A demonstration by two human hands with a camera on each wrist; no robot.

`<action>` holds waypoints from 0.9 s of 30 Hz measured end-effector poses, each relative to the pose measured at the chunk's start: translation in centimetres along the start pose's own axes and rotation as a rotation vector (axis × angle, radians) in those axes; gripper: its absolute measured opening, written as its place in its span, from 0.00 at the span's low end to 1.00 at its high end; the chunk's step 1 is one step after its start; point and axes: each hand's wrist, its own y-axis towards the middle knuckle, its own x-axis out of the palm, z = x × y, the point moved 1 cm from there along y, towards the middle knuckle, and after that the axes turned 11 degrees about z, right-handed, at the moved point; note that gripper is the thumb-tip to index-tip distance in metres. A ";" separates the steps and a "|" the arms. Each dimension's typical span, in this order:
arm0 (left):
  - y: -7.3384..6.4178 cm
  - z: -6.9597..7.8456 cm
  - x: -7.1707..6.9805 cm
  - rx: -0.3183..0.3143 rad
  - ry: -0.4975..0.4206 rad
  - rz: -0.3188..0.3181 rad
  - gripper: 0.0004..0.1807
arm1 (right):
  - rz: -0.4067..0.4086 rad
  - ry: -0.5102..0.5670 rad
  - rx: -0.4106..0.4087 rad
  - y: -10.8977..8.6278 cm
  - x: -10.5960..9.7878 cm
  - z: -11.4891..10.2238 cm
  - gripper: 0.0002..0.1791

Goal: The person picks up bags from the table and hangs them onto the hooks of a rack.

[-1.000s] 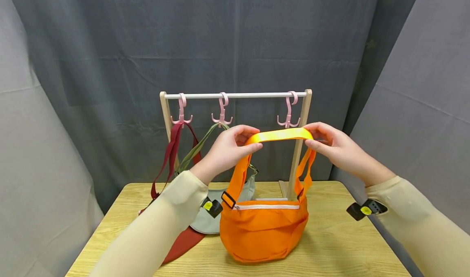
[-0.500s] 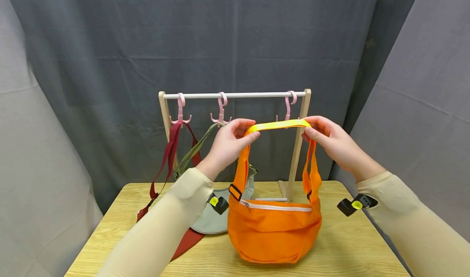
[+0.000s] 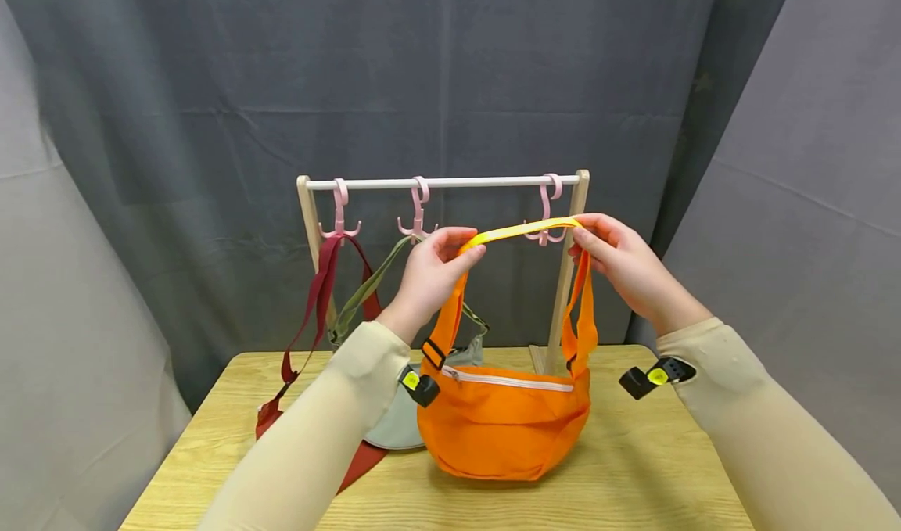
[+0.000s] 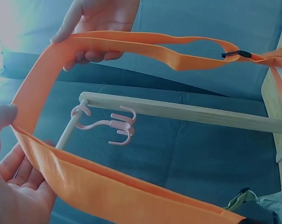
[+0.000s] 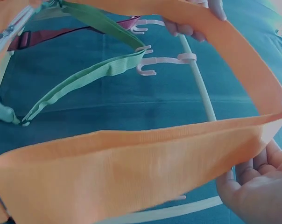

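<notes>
An orange shoulder bag (image 3: pixel 503 429) with a white zipper hangs by its strap (image 3: pixel 521 230) in front of the rack. On the strap's left bend, my left hand (image 3: pixel 432 277) pinches it between thumb and fingers. My right hand (image 3: pixel 626 269) pinches the right bend, slightly higher. The strap's top stretches between both hands and slopes up to the right. Behind it, a pink hook (image 3: pixel 544 210) at the rack's right end bears nothing; the left wrist view shows its several prongs. Strap and hook appear apart in that view.
A rack (image 3: pixel 486 182) with a white bar and wooden posts stands on the wooden table (image 3: pixel 655 453). A dark red bag's strap (image 3: pixel 322 288) hangs on the left hook, a green strap (image 3: pixel 369 285) on the middle hook. The grey-green bag (image 3: pixel 397 429) is partly hidden behind the orange one.
Both hands have raised the strap, the right hand more, so it now tilts. The orange bag has risen a little, swinging right and then back left. The view has shifted slightly.
</notes>
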 end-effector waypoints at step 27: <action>1.4 -1.1 1.6 -0.050 -0.195 0.156 0.15 | 0.057 0.279 0.199 1.7 2.1 1.5 0.12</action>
